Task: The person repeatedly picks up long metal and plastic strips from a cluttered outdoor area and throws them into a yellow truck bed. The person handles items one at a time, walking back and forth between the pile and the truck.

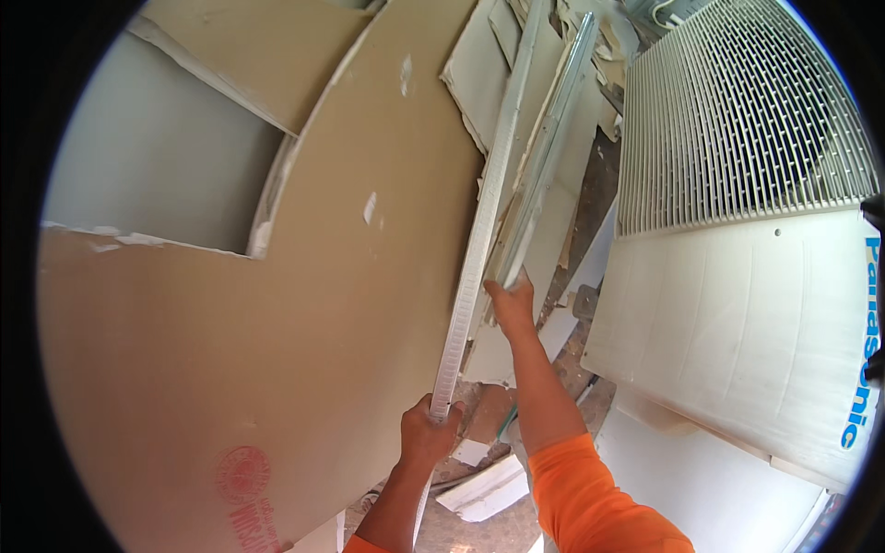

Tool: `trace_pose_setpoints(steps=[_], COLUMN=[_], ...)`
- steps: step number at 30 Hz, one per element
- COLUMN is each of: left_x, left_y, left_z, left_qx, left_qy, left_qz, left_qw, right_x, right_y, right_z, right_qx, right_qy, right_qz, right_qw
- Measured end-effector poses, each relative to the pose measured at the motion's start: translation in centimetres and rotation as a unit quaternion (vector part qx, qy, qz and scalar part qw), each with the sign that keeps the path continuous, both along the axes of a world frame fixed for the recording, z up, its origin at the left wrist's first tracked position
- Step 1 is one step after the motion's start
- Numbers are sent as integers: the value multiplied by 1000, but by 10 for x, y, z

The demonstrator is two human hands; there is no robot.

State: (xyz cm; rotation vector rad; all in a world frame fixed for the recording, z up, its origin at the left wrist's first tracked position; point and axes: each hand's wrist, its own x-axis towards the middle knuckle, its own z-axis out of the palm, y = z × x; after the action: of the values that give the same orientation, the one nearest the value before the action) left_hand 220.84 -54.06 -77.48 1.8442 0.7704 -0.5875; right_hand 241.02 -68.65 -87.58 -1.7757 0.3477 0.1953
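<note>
My left hand (428,437) is closed round a long, pale metal strip (489,212) with a ribbed face, near its lower part. The strip slants up and away along the right edge of a large brown gypsum board (341,276). Further right, my right hand (513,300) grips the near end of a shiny metal channel (549,147), which also runs away from me beside the strip. The fingers of my right hand are partly hidden and slightly blurred.
A white air conditioner outdoor unit (701,304) with a slatted grille stands on the right. Broken board pieces (489,488) and scraps lie on the floor below my hands. More board sheets (479,74) lean at the far end. The brown board has a notch cut at upper left.
</note>
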Motion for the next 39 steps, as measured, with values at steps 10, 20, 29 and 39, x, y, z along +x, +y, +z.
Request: trace_pose_setpoints(steps=[10,20,29,39], left_x=[-3,-38,-198,-340], left_y=[28,84,118,97], left_z=[122,201,344,394], left_qx=[0,18,113,141], left_qy=[7,-103,-115,-66], left_qz=[-6,-45,-119,-183], left_qw=[1000,994,980,971], right_x=[-186,-357,-554,-699], right_y=[-1,21,104,139], right_z=[153,355,462,504], right_qx=[9,229,299,226], right_qy=[128,153,204,164], right_qz=[37,119,80,102], right_qw=[991,954,929,955])
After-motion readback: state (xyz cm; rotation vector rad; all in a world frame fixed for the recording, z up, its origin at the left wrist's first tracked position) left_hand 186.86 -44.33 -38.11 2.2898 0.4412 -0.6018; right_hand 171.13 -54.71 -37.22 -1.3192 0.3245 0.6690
